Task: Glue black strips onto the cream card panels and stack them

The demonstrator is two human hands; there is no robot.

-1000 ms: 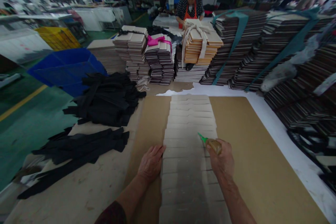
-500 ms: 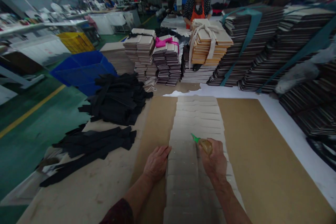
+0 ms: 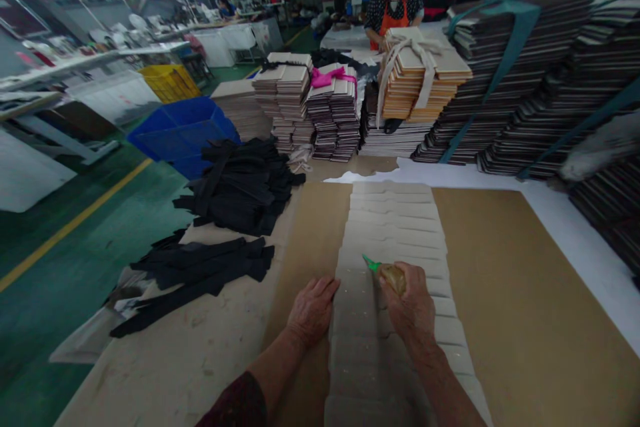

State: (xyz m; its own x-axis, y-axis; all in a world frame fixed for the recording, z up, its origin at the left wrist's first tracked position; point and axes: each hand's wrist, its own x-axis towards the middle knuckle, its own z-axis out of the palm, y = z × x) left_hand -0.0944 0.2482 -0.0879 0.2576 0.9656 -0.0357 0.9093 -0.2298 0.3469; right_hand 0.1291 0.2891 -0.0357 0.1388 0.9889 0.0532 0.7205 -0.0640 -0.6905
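Note:
A long row of overlapping grey-beige pieces [image 3: 395, 227] runs away from me down the middle of the work surface. Small shiny dots show on the nearer pieces. My right hand [image 3: 413, 303] is wrapped round a squeeze bottle [image 3: 393, 278] of amber-brown contents, its green nozzle tilted down to the left just over the row. Whether the tip touches a piece I cannot tell. At the row's left edge, my left hand [image 3: 313, 307] lies flat with fingers stretched out, fingertips against the pieces, holding nothing.
Brown board [image 3: 505, 267] lies under the row. On the left are black fabric strips [image 3: 245, 187] and a blue bin [image 3: 185, 127]. Tied stacks of panels [image 3: 333, 113] stand at the back, taller dark stacks [image 3: 530, 73] at the right. A person in an orange apron [image 3: 395, 13] stands behind.
The view has swung left, so the surroundings sit further right. My right hand with the bottle has shifted slightly left across the row. My left hand stays at the row's edge.

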